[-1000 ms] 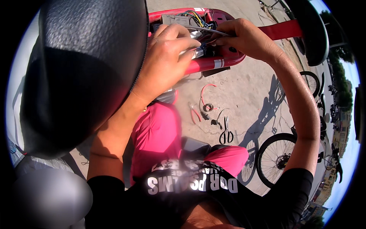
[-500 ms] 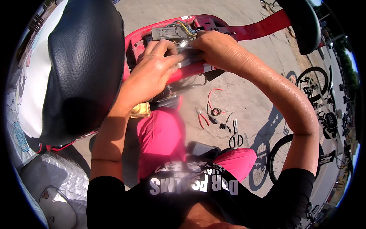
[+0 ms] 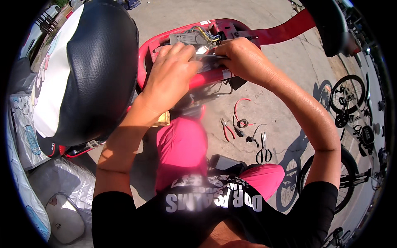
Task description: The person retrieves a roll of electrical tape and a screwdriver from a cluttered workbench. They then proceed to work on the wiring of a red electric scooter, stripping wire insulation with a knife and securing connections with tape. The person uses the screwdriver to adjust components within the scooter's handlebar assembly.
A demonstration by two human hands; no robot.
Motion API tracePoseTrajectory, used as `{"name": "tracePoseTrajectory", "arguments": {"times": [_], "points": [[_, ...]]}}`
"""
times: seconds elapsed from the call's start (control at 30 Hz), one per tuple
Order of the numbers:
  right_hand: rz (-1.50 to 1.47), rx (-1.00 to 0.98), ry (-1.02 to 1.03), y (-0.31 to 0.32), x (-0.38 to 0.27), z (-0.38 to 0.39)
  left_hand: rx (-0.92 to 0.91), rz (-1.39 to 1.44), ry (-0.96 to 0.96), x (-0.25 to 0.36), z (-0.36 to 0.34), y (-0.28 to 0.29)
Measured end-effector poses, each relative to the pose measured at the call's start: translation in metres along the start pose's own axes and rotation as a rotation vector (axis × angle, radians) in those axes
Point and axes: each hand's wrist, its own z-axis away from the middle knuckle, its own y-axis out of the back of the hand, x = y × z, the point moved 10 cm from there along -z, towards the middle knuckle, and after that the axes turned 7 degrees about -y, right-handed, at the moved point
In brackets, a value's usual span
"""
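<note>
Both hands are at the open compartment of a red scooter body (image 3: 209, 77). My left hand (image 3: 171, 72) has its fingers bent over the compartment's near side, closed around something mostly hidden. From the other side, my right hand (image 3: 240, 58) pinches at a shiny greyish piece (image 3: 210, 59) lying between the two hands; its kind is unclear. Behind them in the compartment sits a ribbed grey box (image 3: 182, 39). Yellow, blue and dark wires (image 3: 206, 33) run out beside it. My fingertips are largely hidden.
A black padded seat (image 3: 103, 58) stands close on the left. On the concrete lie red-handled pliers (image 3: 227, 130), black-handled scissors (image 3: 263, 151), a tape roll (image 3: 243, 123) and a red wire (image 3: 236, 106). Bicycles (image 3: 347, 95) stand at the right. A red bar (image 3: 285, 29) extends beyond the scooter body.
The view has shifted a little, so the scooter and floor tools appear farther right. Both hands stay at the compartment; the left hand's fingers have shifted slightly over its edge.
</note>
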Motion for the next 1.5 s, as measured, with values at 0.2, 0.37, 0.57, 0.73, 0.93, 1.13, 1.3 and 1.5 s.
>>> {"name": "tracePoseTrajectory", "arguments": {"times": [0.2, 0.37, 0.57, 0.73, 0.93, 1.13, 1.3, 1.5], "points": [[-0.094, 0.194, 0.038, 0.006, -0.01, 0.043, 0.123, 0.075, 0.041, -0.002, 0.008, 0.001], [-0.199, 0.139, 0.01, 0.001, 0.001, 0.051, 0.15, 0.012, -0.02, 0.009, 0.004, 0.009], [-0.105, 0.081, 0.131, 0.006, -0.011, 0.045, 0.187, 0.125, -0.033, 0.008, 0.013, 0.006], [-0.086, -0.029, -0.042, -0.014, -0.003, 0.052, 0.198, 0.207, 0.017, -0.002, 0.011, 0.003], [-0.155, 0.214, -0.02, -0.013, -0.003, 0.063, 0.152, 0.205, 0.021, -0.002, 0.007, -0.001], [-0.707, 0.207, -0.151, -0.002, 0.026, 0.061, 0.092, 0.383, 0.061, -0.017, 0.01, 0.0], [-0.963, 0.448, -0.27, 0.013, 0.053, 0.073, 0.205, 0.651, 0.187, -0.04, 0.006, -0.003], [-0.669, 0.237, -0.331, 0.003, 0.03, 0.049, 0.388, 1.118, 0.626, -0.079, -0.016, -0.044]]}}
